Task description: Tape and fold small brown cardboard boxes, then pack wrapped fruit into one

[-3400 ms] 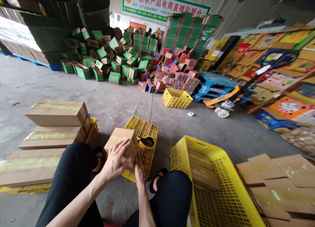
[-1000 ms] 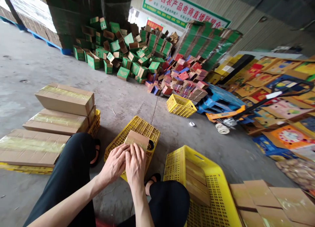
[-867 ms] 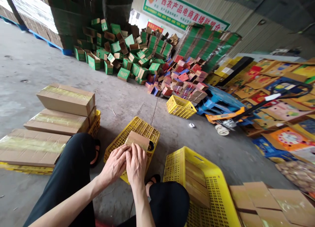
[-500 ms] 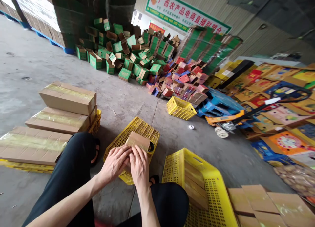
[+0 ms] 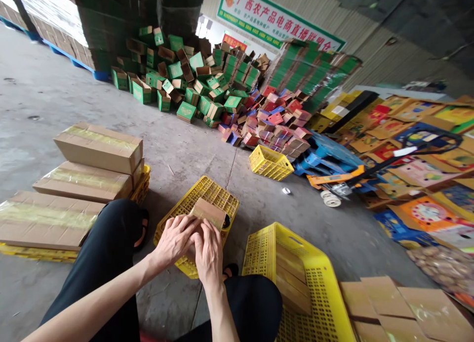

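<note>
A small cardboard box [image 5: 209, 211] rests on the latticed face of a yellow plastic crate [image 5: 203, 188] between my knees. My left hand [image 5: 177, 242] bends its fingers over the near part of the box, thumb side toward the middle. Right beside it, my right hand [image 5: 208, 250] presses on the same box with curled fingers. The two hands meet at the fingertips and cover much of the near side. At the box's far right end a dark round object [image 5: 226, 221] shows in part; its kind is unclear.
Taped cardboard boxes [image 5: 98, 147] are stacked on yellow crates at left. A yellow crate [image 5: 322, 268] holding cardboard boxes stands at right, beside more flat boxes [image 5: 385, 300]. Farther off are a small yellow crate [image 5: 270, 162], an orange pallet jack [image 5: 335, 181] and piled green cartons [image 5: 187, 111].
My fingers have drawn in a little over the box, with the right hand's knuckles more bent. The box stays in place on the crate. The view has shifted slightly.
</note>
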A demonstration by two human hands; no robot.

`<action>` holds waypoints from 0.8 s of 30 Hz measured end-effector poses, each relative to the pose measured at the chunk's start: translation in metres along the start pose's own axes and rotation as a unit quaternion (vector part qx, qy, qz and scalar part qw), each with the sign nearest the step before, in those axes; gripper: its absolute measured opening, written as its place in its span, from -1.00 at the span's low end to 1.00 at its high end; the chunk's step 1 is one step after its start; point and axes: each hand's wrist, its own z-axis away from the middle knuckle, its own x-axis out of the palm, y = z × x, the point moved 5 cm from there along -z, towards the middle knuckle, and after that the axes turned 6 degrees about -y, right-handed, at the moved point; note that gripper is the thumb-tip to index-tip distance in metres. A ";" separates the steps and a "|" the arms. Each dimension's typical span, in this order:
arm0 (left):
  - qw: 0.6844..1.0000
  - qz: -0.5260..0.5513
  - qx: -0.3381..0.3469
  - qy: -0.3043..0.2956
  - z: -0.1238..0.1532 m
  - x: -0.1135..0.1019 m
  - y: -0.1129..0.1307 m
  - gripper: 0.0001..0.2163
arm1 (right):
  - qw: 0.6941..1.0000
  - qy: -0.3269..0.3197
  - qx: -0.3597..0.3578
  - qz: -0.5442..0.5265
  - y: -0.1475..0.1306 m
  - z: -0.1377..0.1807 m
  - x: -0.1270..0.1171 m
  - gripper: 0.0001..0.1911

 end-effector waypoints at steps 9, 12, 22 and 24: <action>1.000 0.015 0.015 0.006 -0.003 0.003 -0.008 -0.57 | 0.998 -0.015 0.015 0.052 0.003 -0.020 0.018 -0.42; 1.000 0.019 0.019 0.002 -0.009 0.003 -0.008 -0.57 | 0.999 -0.025 0.000 0.047 0.008 -0.034 0.023 -0.46; 0.999 -0.031 -0.029 0.010 -0.022 0.008 0.007 -0.55 | 0.999 0.009 0.037 0.016 0.037 -0.010 0.015 -0.32; 0.999 -0.033 -0.040 0.014 -0.024 0.010 0.009 -0.53 | 0.998 0.009 0.064 0.004 0.041 0.001 0.014 -0.31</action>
